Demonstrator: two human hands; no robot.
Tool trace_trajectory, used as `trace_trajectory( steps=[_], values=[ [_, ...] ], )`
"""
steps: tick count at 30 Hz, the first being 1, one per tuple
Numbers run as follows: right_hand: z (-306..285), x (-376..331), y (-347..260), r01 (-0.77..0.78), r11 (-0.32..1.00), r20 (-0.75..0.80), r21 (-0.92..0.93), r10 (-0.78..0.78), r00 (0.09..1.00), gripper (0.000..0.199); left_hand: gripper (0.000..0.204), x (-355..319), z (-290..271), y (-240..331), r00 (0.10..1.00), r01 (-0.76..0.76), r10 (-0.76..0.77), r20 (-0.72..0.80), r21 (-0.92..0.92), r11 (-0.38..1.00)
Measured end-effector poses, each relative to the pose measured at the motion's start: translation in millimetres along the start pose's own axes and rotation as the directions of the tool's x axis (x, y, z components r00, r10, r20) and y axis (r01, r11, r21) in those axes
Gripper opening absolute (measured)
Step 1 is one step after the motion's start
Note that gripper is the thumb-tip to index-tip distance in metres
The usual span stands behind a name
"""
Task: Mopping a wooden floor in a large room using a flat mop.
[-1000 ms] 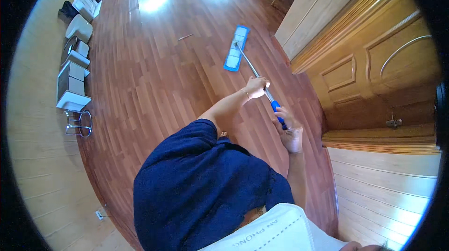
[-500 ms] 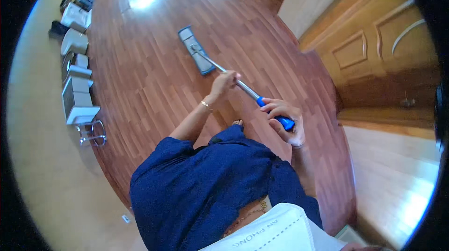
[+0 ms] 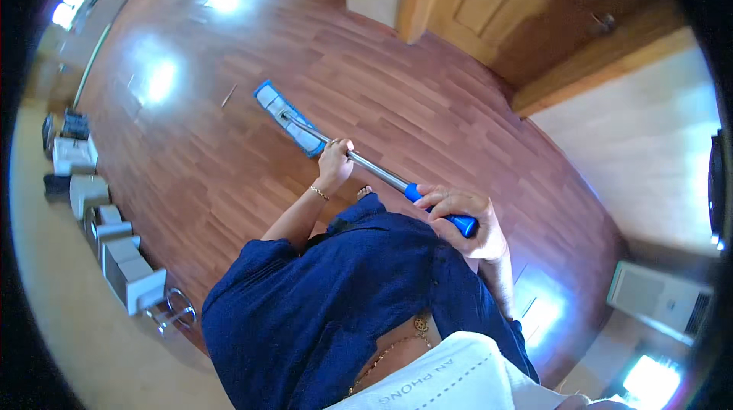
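Note:
A flat mop (image 3: 379,173) slants across the view, with a silver pole, a blue grip at its upper end and a blue-edged grey head flat on the wood floor. My left hand (image 3: 336,164) is wrapped round the metal pole partway down, a bracelet at its wrist. Higher up, my right hand (image 3: 464,219) closes round the blue grip, the end of which shows past the fingers. The mop head (image 3: 290,118) lies ahead of my left hand. Part of my foot (image 3: 365,191) shows just beyond the hem of my dark blue clothing.
Along the left wall stand several white chairs or seats (image 3: 90,195) and a round chrome-framed stool (image 3: 177,311). A wooden door (image 3: 489,5) with a handle is at the far right. Near the right wall is a white boxy appliance (image 3: 658,299). A small thin stick-like mark (image 3: 228,95) shows on the floor.
The view has turned to the right and the door has shifted up and left in it. The mop head now appears further left and lower. Both hands keep their hold.

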State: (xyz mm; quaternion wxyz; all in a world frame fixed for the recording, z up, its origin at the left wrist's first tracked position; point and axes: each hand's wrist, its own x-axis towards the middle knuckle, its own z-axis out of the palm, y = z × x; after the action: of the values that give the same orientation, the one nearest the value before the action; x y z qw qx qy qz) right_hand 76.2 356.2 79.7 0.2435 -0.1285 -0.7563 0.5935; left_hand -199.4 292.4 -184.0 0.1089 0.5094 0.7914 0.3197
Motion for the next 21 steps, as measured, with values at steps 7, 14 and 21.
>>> trace_trajectory(
  steps=[7, 14, 21],
  values=[
    [10, -86, -23, -0.113, 0.971, -0.321, -0.212, 0.04, 0.946, 0.007, 0.021, 29, 70, 68, 0.917, -0.344, 0.366, 0.161, -0.149, 0.927],
    [43, -172, -53, -0.338, 0.867, -0.6, -0.366, 0.057, 0.798, 0.008, 0.018, 3, 147, 157, 0.653, -0.629, 0.705, 0.278, -0.32, 0.709],
    [73, -241, -92, -0.553, 0.687, -0.777, -0.471, -0.027, 0.629, 0.013, 0.009, -69, 205, 268, 0.346, -0.677, 0.863, 0.368, -0.539, 0.501]
  ],
)
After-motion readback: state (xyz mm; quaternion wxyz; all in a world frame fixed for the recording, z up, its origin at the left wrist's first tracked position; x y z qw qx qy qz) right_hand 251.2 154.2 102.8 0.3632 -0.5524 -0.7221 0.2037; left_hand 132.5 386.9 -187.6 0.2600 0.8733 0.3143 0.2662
